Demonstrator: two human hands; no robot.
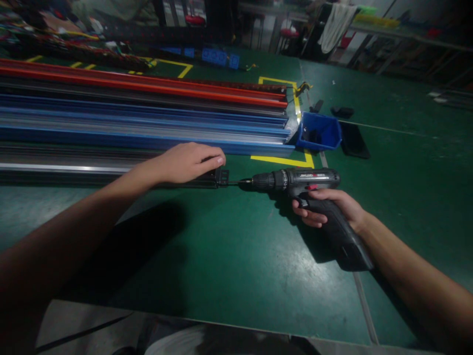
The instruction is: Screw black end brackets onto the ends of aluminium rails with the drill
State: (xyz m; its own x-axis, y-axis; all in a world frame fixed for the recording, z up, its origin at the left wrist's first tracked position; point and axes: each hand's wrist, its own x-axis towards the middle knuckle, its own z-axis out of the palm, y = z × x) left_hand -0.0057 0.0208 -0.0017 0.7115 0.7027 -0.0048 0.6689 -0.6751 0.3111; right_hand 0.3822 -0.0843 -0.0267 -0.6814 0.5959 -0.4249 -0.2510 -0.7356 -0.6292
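Note:
My right hand (332, 207) is wrapped round the grip of a black cordless drill (314, 177), a finger at its trigger. The drill lies level and points left; its long thin bit (236, 182) reaches the black end piece (223, 177) of a long dark metal profile (92, 168). My left hand (192, 161) is closed over the profile just behind that end piece, thumb toward the tip. Its other fingers are partly hidden behind the profile. Whether the bit sits in a screw, I cannot make out.
Beyond the dark profile lie several blue profiles (148, 125) and red profiles (185, 86). A blue bin (320, 130) with small dark parts stands past their ends, beside a black flat piece (354, 140). Yellow tape (284, 161) marks the green table (236, 256). Wire bundles (92, 49) lie farther back.

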